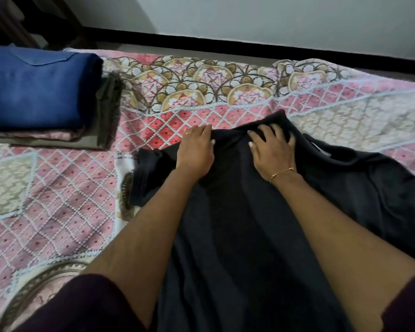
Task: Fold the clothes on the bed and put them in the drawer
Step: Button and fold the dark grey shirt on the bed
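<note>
A black garment (pixel 237 224) lies spread on the bed (pixel 58 188), reaching from the middle down to the bottom edge of the view. My left hand (pixel 195 152) lies flat on its upper left part, fingers straight, near a short sleeve. My right hand (pixel 272 149) rests on the garment's top edge with its fingers spread and slightly bent, pressing into bunched fabric. A pile of folded clothes (pixel 38 97) sits at the far left, with a blue piece on top, a pink patterned one and an olive one under it.
The bed carries a pink, cream and gold patterned cover. Beyond its far edge a strip of floor meets a white wall with a black skirting (pixel 249 47). Dark wooden furniture (pixel 22 17) stands at the top left.
</note>
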